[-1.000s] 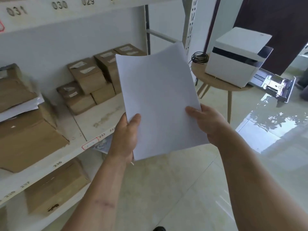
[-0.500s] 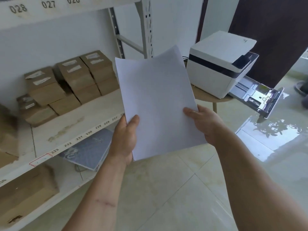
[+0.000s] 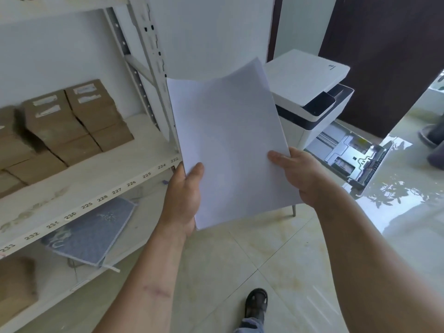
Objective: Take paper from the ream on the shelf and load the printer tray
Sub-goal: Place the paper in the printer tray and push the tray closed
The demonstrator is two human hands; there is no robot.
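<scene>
Head view: we grip the paper stack [image 3: 230, 145] with left hand [image 3: 183, 198] and right hand [image 3: 302, 174] clamped on its lower side edges. Light and floppy, its top sags; we judge two-edge support necessary toward the open printer tray [image 3: 348, 155] beyond the right hand.

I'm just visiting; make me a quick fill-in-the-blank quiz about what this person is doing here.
1. The paper stack is held by ____ hands.
2. The printer tray is pulled ____.
3. The boxes on the shelf are made of ____.

Missing words: both; open; cardboard
</scene>
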